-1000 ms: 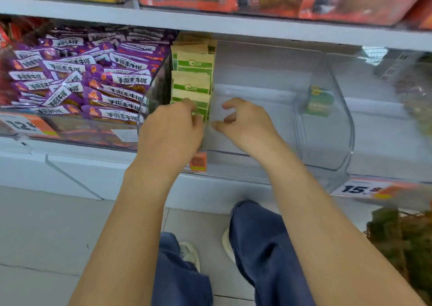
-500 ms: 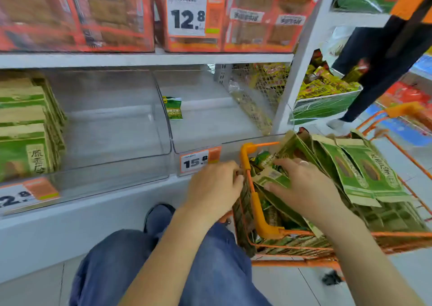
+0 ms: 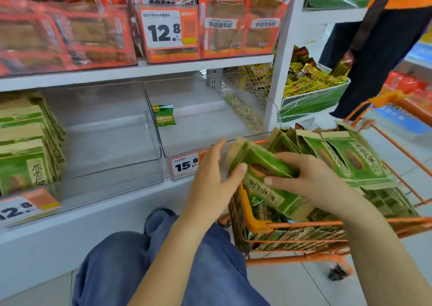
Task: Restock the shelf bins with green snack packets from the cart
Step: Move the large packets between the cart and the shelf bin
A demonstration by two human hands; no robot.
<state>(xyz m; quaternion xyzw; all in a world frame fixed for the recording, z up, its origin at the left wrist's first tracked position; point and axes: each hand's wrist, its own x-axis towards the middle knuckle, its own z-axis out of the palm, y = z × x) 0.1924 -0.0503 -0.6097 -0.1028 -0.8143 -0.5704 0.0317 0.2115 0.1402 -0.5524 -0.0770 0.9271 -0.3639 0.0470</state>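
An orange wire cart (image 3: 292, 226) at the lower right is full of green snack packets (image 3: 350, 160). My right hand (image 3: 311, 184) grips a bundle of green packets (image 3: 261, 160) just above the cart's left end. My left hand (image 3: 212, 179) is at the bundle's left end, thumb on the packets and fingers spread straight beside them. On the lower shelf, a clear bin (image 3: 105, 165) holds a row of green packets (image 3: 23, 146) along its left side. The clear bin to its right (image 3: 210, 118) holds one small green packet (image 3: 163, 116).
Orange-red snack packs and a 12.8 price tag (image 3: 163, 27) fill the upper shelf. A 15.8 tag (image 3: 184, 165) hangs on the right bin. A person in dark trousers (image 3: 374, 55) stands at the far right beside yellow packets (image 3: 311, 79). My knees in blue jeans (image 3: 145, 259) are below.
My view swung right from the shelf bin to the cart. Both hands left the bin, reached into the cart, and now lift a bundle of green packets from it.
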